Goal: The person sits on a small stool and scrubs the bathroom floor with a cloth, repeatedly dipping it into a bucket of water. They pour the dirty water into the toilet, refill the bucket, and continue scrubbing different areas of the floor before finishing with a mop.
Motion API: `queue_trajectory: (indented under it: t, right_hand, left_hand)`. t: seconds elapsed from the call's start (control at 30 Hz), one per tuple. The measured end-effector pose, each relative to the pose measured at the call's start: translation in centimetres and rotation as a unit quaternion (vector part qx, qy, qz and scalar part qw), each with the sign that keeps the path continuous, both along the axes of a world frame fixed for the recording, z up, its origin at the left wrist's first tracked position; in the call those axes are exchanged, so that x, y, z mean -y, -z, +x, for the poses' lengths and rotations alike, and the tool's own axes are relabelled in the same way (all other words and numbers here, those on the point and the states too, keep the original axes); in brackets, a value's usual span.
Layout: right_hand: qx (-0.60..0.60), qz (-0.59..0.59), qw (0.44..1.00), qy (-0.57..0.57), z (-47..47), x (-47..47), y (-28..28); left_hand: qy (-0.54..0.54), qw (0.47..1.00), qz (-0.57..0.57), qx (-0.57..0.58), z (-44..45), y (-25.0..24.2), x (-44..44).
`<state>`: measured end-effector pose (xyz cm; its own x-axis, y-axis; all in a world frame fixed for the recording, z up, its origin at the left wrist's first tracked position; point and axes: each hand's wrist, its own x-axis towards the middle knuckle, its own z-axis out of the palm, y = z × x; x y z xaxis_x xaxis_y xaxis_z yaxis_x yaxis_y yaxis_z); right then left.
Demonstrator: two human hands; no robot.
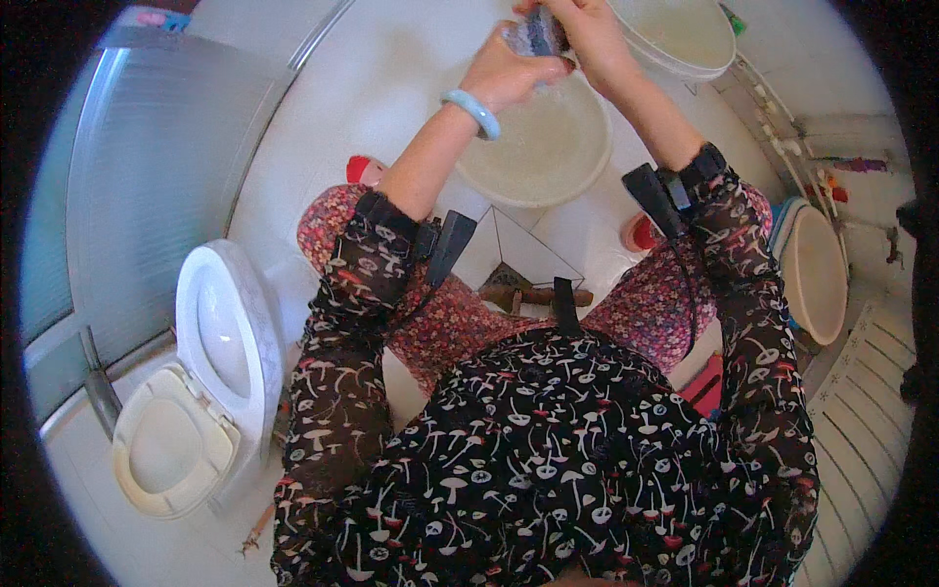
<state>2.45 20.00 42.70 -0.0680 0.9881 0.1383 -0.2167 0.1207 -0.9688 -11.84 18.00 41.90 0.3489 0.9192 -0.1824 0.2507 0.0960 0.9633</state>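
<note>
My left hand [510,70], with a pale blue bangle [470,111] on its wrist, grips a wet blue-grey item [539,35] with white foam on it. My right hand [593,37] holds the same item from the right. It looks like cloth, but the fingers and the picture's upper edge hide much of it. Both hands are above the far rim of a round whitish basin [543,165] on the floor, which seems to hold cloudy water.
A second whitish basin [682,37] stands at the upper right. More basins [814,275] lean by the right wall near pipes [788,143]. On the left are a toilet [227,345] with its lid raised and a sliding glass door [169,183]. A wooden handle [550,296] lies between my legs.
</note>
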Motion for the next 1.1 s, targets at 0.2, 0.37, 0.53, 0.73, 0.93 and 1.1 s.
queue_trajectory:
  t: [0.2,0.37,0.53,0.73,0.93,1.1]
  right_hand:
    - [-0.011,-0.181,0.975,-0.13,2.3,4.5,-3.1]
    - [-0.116,-0.098,0.988,-0.012,6.4,4.2,-3.0]
    - [-0.111,-0.054,0.984,0.13,21.9,5.1,-5.6]
    - [-0.012,-0.09,0.925,0.37,34.9,14.3,-5.0]
    - [0.037,-0.188,0.885,0.423,37.4,24.6,3.0]
    - [0.056,-0.279,0.923,0.258,34.1,30.7,13.8]
  left_hand:
    - [-0.02,0.972,0.221,-0.08,0.0,-3.7,0.7]
    - [0.143,0.95,0.266,0.081,-0.6,-2.7,1.8]
    - [0.008,0.938,0.331,-0.106,-3.4,0.6,-0.1]
    - [0.096,0.854,0.392,-0.33,-6.4,4.2,-1.3]
    - [0.24,0.844,0.324,-0.353,-7.4,5.3,-0.9]
    - [0.297,0.836,0.271,-0.373,-8.5,5.8,0.4]
